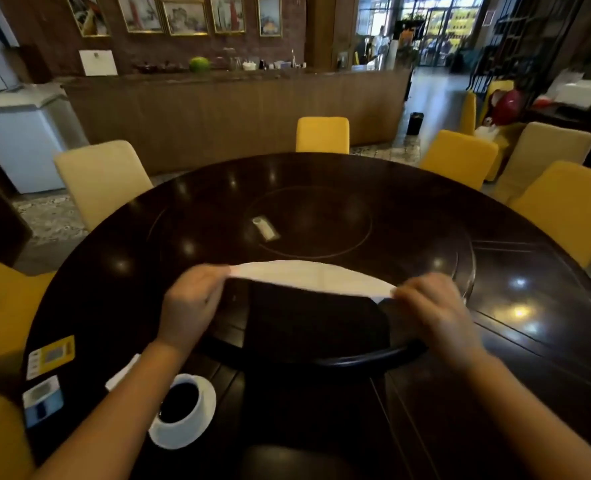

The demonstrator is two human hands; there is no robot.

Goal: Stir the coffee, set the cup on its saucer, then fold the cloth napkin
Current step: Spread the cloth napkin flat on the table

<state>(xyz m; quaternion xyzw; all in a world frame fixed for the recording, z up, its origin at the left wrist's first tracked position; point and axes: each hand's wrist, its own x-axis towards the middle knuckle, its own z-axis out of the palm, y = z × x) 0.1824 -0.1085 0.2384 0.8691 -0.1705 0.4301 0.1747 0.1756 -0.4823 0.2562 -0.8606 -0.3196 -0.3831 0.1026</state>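
A white cloth napkin [308, 277] is stretched between my two hands just above the dark round table [495, 306]. My left hand [192, 301] pinches its left corner and my right hand [432, 308] pinches its right corner. The cloth bows upward in the middle and looks blurred. A white cup [183, 403] full of black coffee stands on its white saucer [205, 427] near the table's front edge, partly under my left forearm. No spoon shows.
A small white packet [265, 228] lies near the table's centre ring. Cards with printed codes [49, 356] and a white slip [122, 374] lie at the front left. Yellow chairs [322, 135] ring the table. A long counter [235, 109] runs behind.
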